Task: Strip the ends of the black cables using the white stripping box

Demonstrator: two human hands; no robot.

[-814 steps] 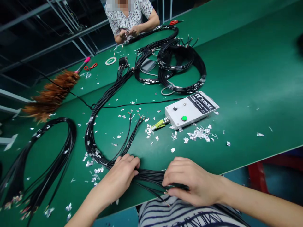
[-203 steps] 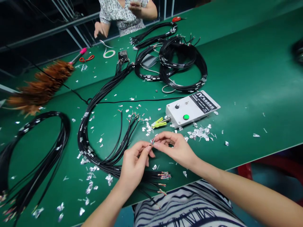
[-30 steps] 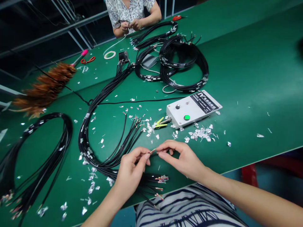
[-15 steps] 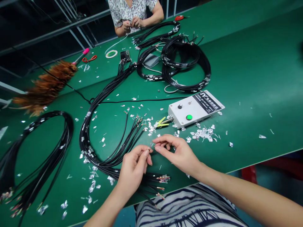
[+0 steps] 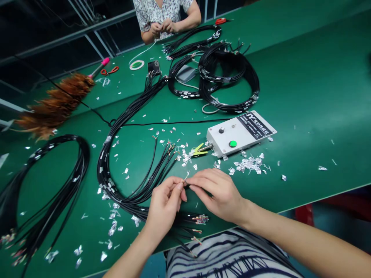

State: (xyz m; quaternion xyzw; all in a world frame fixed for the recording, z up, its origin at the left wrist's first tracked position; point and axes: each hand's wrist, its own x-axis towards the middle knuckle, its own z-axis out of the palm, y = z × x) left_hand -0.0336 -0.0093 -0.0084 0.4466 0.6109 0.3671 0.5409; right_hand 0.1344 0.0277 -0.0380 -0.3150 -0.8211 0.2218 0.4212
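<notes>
Fingers of the left hand (image 5: 164, 199) are drawn together, thumb against forefinger, pinching a thin cable end (image 5: 186, 179) above the bench (image 5: 307, 127). Fingers of the right hand (image 5: 220, 193) come in from the other side, nearly together at the same spot; whether they grip it too is too small to tell. Just below, between the wrists, coloured wire tips (image 5: 200, 219) lie near the bench's front edge. Past the left hand, a black cable bundle (image 5: 104, 164) curves away in a wide arc. Beyond the right hand lie foil scraps (image 5: 251, 164) and a pale box (image 5: 226, 133) with a green button (image 5: 232, 144), a yellow-green clip (image 5: 199, 150) at its metal shaft. Farther out are coiled cables (image 5: 252, 87), a tape roll (image 5: 136, 65), a brown feather duster (image 5: 58, 101) and, across the bench, another person (image 5: 166, 11), hands together.
</notes>
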